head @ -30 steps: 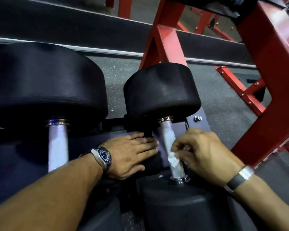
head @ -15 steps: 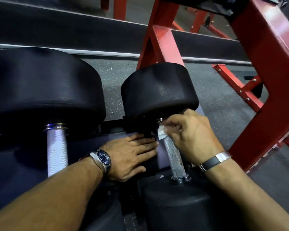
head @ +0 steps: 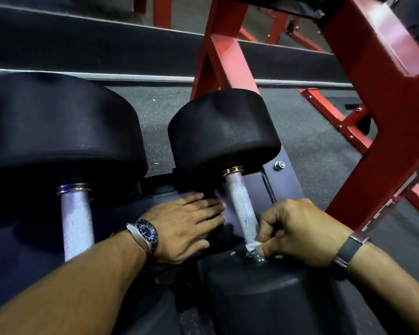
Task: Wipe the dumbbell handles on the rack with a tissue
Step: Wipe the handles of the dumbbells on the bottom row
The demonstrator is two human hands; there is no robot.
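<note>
Two black dumbbells lie on the dark rack (head: 279, 187). The right dumbbell (head: 224, 131) has a knurled silver handle (head: 241, 201). My right hand (head: 298, 232) pinches a small white tissue (head: 252, 245) against the near end of that handle, just above the near weight head (head: 264, 298). My left hand (head: 186, 228), with a wristwatch, rests flat with straight fingers on the rack left of that handle. The larger left dumbbell (head: 58, 131) shows its own silver handle (head: 76, 221), untouched.
A red steel frame (head: 382, 100) rises close on the right, with a second red upright (head: 223, 52) behind the right dumbbell. Grey speckled floor (head: 310, 146) lies beyond the rack. A dark ledge with a white stripe (head: 131, 77) runs across the back.
My right hand slid the tissue from the far end of the right handle down to its near end. My left hand stayed flat on the rack.
</note>
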